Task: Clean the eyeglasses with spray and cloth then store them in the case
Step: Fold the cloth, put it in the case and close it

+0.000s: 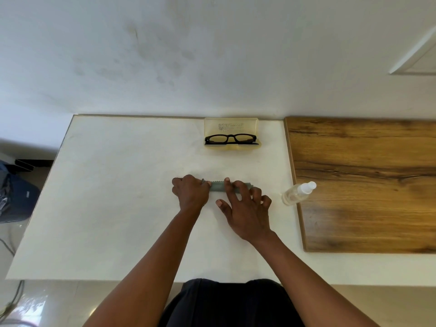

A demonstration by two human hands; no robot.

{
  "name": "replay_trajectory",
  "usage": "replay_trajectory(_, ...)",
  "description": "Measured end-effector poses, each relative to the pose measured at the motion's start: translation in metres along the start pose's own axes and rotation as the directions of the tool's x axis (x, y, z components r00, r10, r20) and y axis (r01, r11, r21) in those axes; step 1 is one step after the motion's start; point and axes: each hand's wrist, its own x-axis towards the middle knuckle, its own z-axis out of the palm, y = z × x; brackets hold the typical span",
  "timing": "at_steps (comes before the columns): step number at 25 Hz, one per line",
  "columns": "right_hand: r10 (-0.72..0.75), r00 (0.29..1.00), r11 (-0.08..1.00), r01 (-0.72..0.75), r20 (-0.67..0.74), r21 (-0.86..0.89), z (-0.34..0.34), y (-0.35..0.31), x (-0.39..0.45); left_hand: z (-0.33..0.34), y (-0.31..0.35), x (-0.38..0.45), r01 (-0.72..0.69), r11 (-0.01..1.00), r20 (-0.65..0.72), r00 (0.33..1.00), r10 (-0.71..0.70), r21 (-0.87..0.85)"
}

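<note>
Near the table's [118, 208] middle, both hands work a narrow grey cloth [218, 186] that lies folded flat in a strip. The left hand [191, 193] is curled over the cloth's left end, fingers closed down on it, seemingly to pin that end in place. The right hand [245, 208] reaches across the strip with its fingers spread and bent; the forefinger tip presses on the far edge and the thumb sits clear on the near side, so it bears down on the cloth rather than gripping it, probably to flatten or fold it.

Beyond the cloth, against the wall, the case [231, 125] stands open, its clear yellowish lid tipped back. The glasses [227, 139] already lie inside with arms folded and lenses facing the person, so judging from that, storing looks done and only closing remains. Whether the lenses have been wiped cannot be told.

Right of the cloth, the spray [298, 193] lies on its side at the edge of a wooden board [365, 185], nozzle pointing away, within easy reach yet clear of the hands.
</note>
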Motion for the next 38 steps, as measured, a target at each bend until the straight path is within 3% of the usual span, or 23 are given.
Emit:
replay_trajectory(5,0.038,0.999,0.998,-0.037,0.009,-0.049,0.001,-0.003,-0.002,-0.003,0.000,-0.009,0.055,0.938,-0.016,0.998,-0.064,-0.343)
replay_trajectory(9,-0.022,1.000,0.999,0.022,-0.013,-0.036,0.002,-0.007,-0.003,-0.003,0.004,-0.019,-0.065,0.940,-0.061,0.997,0.047,-0.335)
replay_trajectory(12,0.050,0.999,0.978,-0.049,0.005,0.201,-0.002,-0.007,0.002,-0.002,0.010,-0.027,-0.237,0.943,-0.111,0.970,0.216,-0.234)
replay_trajectory(13,0.148,0.989,0.907,-0.144,0.020,0.397,-0.004,-0.005,0.006,-0.001,0.013,-0.030,-0.284,0.936,-0.120,0.957,0.263,-0.208)
replay_trajectory(14,0.285,0.956,0.728,-0.265,0.072,0.632,-0.009,-0.002,0.011,0.001,0.015,-0.033,-0.329,0.927,-0.123,0.942,0.311,-0.178)
replay_trajectory(15,0.387,0.899,0.430,-0.374,0.207,0.822,-0.017,0.002,0.016,0.004,0.018,-0.036,-0.373,0.917,-0.115,0.926,0.359,-0.143)
replay_trajectory(16,0.404,0.842,0.114,-0.435,0.359,0.893,-0.025,0.006,0.021,0.008,0.020,-0.041,-0.413,0.904,-0.093,0.910,0.404,-0.110)
replay_trajectory(17,0.368,0.801,-0.089,-0.476,0.473,0.875,-0.030,0.011,0.024,0.012,0.021,-0.044,-0.444,0.892,-0.064,0.896,0.440,-0.084)
replay_trajectory(18,0.307,0.783,-0.191,-0.505,0.540,0.841,-0.033,0.015,0.026,0.015,0.022,-0.047,-0.470,0.881,-0.033,0.883,0.469,-0.064)
replay_trajectory(20,0.210,0.780,-0.252,-0.539,0.589,0.804,-0.035,0.020,0.029,0.021,0.022,-0.052,-0.516,0.856,0.043,0.855,0.516,-0.028)
replay_trajectory(23,0.180,0.780,-0.261,-0.549,0.599,0.794,-0.032,0.023,0.031,0.022,0.019,-0.053,-0.587,0.810,0.180,0.796,0.578,-0.006)
replay_trajectory(26,0.266,0.758,-0.213,-0.557,0.596,0.803,-0.028,0.026,0.033,0.017,0.011,-0.050,-0.615,0.787,0.135,0.776,0.616,-0.048)
replay_trajectory(31,0.377,0.799,0.015,-0.512,0.470,0.859,-0.021,0.033,0.034,0.010,0.001,-0.028,-0.417,0.904,-0.074,0.908,0.412,-0.097)
replay_trajectory(34,0.401,0.837,0.179,-0.471,0.373,0.864,-0.020,0.035,0.035,0.011,-0.001,-0.018,-0.250,0.967,0.032,0.967,0.251,-0.048)
replay_trajectory(38,0.420,0.862,0.348,-0.443,0.285,0.826,-0.019,0.033,0.034,0.015,0.003,-0.013,-0.190,0.982,0.093,0.977,0.191,-0.019)
